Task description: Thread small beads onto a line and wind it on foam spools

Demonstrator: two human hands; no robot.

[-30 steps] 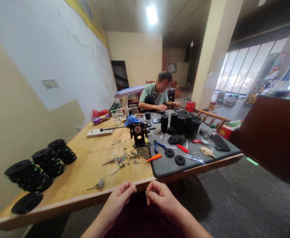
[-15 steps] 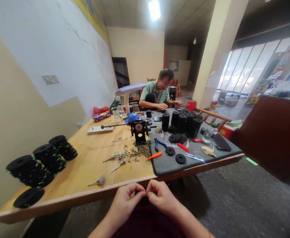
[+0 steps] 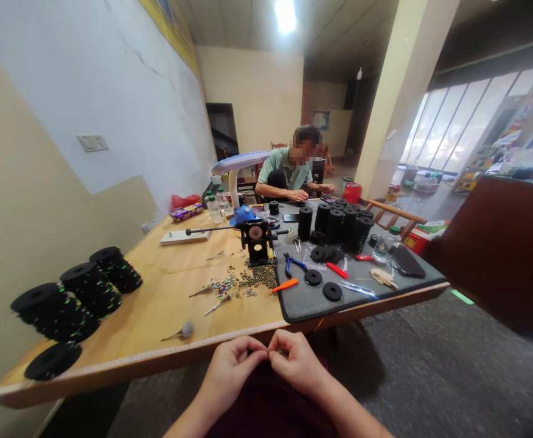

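My left hand (image 3: 232, 365) and my right hand (image 3: 294, 360) are held together just below the near edge of the wooden table (image 3: 157, 316). Both are curled, with the fingertips pinched against each other over something too small to make out. A small grey-tipped pin (image 3: 179, 331) lies on the table nearest my left hand. Farther in lie a scatter of small beads and metal bits (image 3: 243, 283) and a black hand-crank winder (image 3: 255, 240).
Black wound spools (image 3: 79, 292) stand at the table's left. A grey mat (image 3: 339, 292) holds black discs, tall spool stacks (image 3: 334, 225), pliers and red-handled tools. A person (image 3: 294, 170) works at the far end beside a desk lamp (image 3: 236, 167). A dark panel (image 3: 504, 243) stands at right.
My hands have come together from a small gap one second ago; their fingertips now touch. The view has shifted slightly; the table's contents stay put.
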